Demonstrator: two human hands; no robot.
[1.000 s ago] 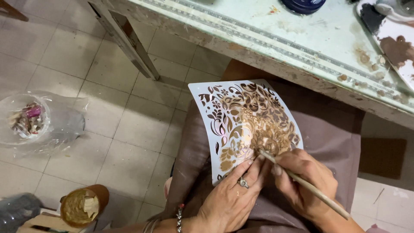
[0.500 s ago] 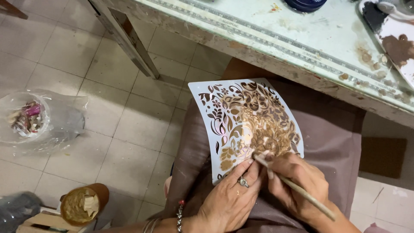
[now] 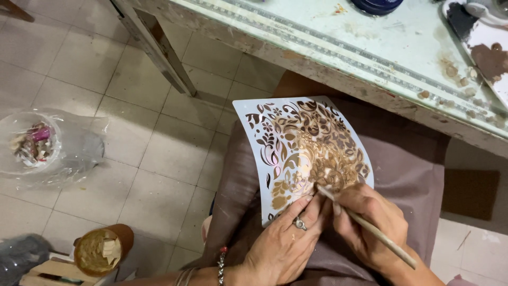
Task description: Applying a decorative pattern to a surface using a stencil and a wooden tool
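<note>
Head view, stencil: we see a white cut-out stencil [image 3: 296, 153] with leaf and flower openings, lying curved over a lap covered in mauve cloth [image 3: 418, 164], just below the counter [image 3: 338, 37] edge
Head view, left hand: our left hand [image 3: 288, 241], a ring on one finger, lies flat with fingers stretched out, pinning the stencil's lower edge; it grips nothing
Head view, right hand: our right hand [image 3: 370, 222] is curled closed around a thin wooden brush [image 3: 370, 228], held like a pen, the handle slanting down to the right
Head view, brush tip: it touches the stencil's lower right part, just beside the left fingertips, where the openings show golden brown
Head view, counter: pale green and paint-stained, with a dark blue round thing [image 3: 378, 5] at the top edge and a palette [image 3: 484, 47] smeared brown and black at the right
Head view, floor: on the tiled floor [image 3: 153, 153] at left sits a clear plastic bag [image 3: 50, 148] holding a tub of scraps; well below it stands a brown pot [image 3: 103, 251] with pale bits inside, near a wooden crate corner [image 3: 50, 273]
</note>
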